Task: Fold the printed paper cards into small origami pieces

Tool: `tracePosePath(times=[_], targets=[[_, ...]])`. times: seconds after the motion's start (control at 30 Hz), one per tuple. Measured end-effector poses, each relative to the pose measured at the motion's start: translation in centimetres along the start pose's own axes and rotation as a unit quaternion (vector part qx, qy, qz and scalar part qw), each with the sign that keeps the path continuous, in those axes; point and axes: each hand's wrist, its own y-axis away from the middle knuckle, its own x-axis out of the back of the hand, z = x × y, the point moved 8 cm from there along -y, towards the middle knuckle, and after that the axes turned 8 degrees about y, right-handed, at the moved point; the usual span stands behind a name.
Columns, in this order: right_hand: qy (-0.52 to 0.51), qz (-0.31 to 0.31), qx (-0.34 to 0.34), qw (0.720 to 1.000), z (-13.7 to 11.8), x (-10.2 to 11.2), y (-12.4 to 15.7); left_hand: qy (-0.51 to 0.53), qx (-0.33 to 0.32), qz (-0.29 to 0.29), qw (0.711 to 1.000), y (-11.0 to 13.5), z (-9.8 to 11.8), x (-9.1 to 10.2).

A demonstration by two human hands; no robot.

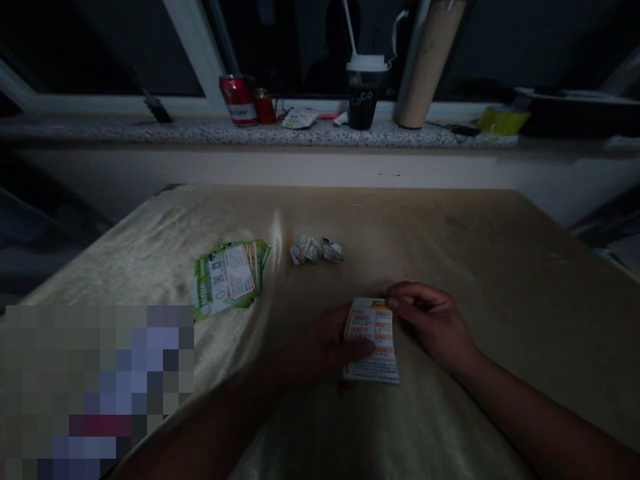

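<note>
A small printed leaflet [371,327], white with orange and dark text, is held over the cloth-covered table. My left hand [336,343] grips its left side, thumb across the front and fingers behind. At the top right corner, my right hand [434,317] pinches the leaflet between thumb and forefinger. To the left lies a fanned pile of green and white leaflets [227,275]. Several crumpled or folded paper pieces [306,249] sit beyond my hands, near the middle of the table.
A pale, wrinkled cloth covers the table [440,227]. On the stone windowsill [195,133] behind it stand a red can [239,100], a smaller red can [265,107], a lidded drink cup [363,93] and a cardboard tube [427,67]. Something yellow [504,121] lies at the right.
</note>
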Motion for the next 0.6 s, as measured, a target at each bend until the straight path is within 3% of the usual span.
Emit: tracePosePath(times=[0.1, 0.27, 0.4, 0.6], targets=[[-0.035, -0.014, -0.013, 0.999, 0.1, -0.2, 0.0, -0.016, -0.021, 0.051, 0.998, 0.0, 0.3, 0.8], [0.007, -0.141, -0.043, 0.989, 0.3, -2.8, 1.1, -0.191, -0.074, 0.143, 0.968, 0.4, 2.2, 2.2], [0.103, -0.098, 0.008, 0.990, -0.5, -2.5, 1.3, -0.328, -0.089, 0.139, 0.930, 0.5, 3.3, 1.5], [0.147, -0.052, 0.033, 0.987, -0.7, -1.2, 0.8, -0.360, -0.166, 0.086, 0.914, 1.2, 4.0, 0.0]])
